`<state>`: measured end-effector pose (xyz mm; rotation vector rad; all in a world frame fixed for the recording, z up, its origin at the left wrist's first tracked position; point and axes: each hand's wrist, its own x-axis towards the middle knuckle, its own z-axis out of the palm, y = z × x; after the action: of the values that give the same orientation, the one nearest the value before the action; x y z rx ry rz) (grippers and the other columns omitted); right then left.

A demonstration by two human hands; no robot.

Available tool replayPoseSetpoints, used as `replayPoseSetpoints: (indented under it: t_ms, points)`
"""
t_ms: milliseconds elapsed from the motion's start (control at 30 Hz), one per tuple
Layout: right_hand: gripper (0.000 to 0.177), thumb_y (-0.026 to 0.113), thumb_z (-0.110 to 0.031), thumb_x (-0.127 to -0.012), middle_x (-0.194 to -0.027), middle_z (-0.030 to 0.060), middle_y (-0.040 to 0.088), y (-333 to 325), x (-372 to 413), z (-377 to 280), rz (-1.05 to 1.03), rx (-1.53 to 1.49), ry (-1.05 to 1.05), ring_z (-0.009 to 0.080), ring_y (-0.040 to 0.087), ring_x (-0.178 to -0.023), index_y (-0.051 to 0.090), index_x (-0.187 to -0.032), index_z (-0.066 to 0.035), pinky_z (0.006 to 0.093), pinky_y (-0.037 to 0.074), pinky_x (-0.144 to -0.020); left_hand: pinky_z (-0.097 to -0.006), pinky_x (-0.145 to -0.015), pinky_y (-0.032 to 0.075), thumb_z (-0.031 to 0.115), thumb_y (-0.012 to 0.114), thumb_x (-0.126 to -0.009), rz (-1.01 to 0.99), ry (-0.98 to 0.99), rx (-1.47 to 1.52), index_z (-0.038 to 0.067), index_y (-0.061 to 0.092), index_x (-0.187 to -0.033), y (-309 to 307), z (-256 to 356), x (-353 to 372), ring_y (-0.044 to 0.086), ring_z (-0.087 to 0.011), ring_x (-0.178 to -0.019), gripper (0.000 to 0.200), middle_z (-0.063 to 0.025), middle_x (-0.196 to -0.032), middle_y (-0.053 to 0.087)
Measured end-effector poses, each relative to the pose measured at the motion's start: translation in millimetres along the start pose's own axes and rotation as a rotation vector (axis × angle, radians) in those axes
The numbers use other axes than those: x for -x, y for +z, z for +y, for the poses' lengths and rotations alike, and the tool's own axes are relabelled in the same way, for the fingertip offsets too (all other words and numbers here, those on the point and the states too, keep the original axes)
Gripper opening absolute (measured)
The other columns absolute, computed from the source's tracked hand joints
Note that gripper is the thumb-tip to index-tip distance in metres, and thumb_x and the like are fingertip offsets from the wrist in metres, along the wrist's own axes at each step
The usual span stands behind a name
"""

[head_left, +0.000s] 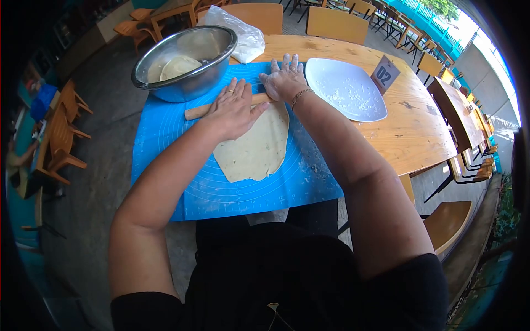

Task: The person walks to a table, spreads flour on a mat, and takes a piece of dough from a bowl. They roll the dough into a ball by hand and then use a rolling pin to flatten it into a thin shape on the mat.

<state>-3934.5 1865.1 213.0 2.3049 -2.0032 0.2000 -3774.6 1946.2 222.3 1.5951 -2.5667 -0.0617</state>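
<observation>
One sheet, head view | dough sheet (254, 149) lies rolled long and thin on the blue mat (165, 165) | grip: left hand (234, 107) and right hand (284, 80) spread flat, palms down on the rolling pin (196, 112) at the sheet's far end | judged: this sheet is nearly done; another dough lump (178, 66) sits unrolled in the steel bowl (182, 91).

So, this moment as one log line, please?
left hand: on rolling pin | right hand: on rolling pin | dough sheet: flat on blue mat

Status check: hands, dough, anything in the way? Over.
Left hand and right hand open, palms flat on rolling pin. Dough sheet spread thin on blue mat. Steel bowl close beyond pin's left end.
</observation>
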Motion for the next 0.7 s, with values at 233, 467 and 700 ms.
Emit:
replayPoseSetpoints:
  t_ms: [233, 467, 700]
  points:
    - [0.069, 0.033, -0.049, -0.098, -0.154, 0.0303, 0.018, 8, -20, 1, 0.089, -0.007, 0.031, 0.0481, 0.010, -0.144, 0.030, -0.148, -0.001, 0.0519, 0.014, -0.117, -0.0421, -0.119, 0.016, 0.054, 0.022, -0.101, -0.054, -0.100, -0.028, -0.009, 0.025, -0.146, -6, -2, -20, 0.016, -0.0380, -0.145, 0.077, -0.0269, -0.153, 0.023]
    - [0.069, 0.035, -0.049, -0.098, -0.153, 0.0321, 0.019, 10, -12, 1, 0.146, -0.063, 0.043, 0.0505, 0.012, -0.143, 0.032, -0.147, -0.001, 0.0541, 0.015, -0.116, -0.0412, -0.120, 0.012, 0.055, 0.018, -0.101, -0.037, -0.118, -0.043, -0.007, 0.028, -0.146, -1, -5, -21, 0.013, -0.0368, -0.146, 0.077, -0.0239, -0.155, 0.022]
    - [0.060, 0.042, -0.041, -0.095, -0.152, 0.0319, 0.024, 7, -8, 3, 0.298, -0.101, 0.039, 0.0489, 0.014, -0.143, 0.049, -0.134, 0.005, 0.0530, 0.014, -0.117, -0.0430, -0.119, 0.013, 0.057, 0.022, -0.100, -0.036, -0.096, 0.099, -0.005, 0.031, -0.146, 6, -17, -24, 0.013, -0.0401, -0.146, 0.077, -0.0255, -0.154, 0.023]
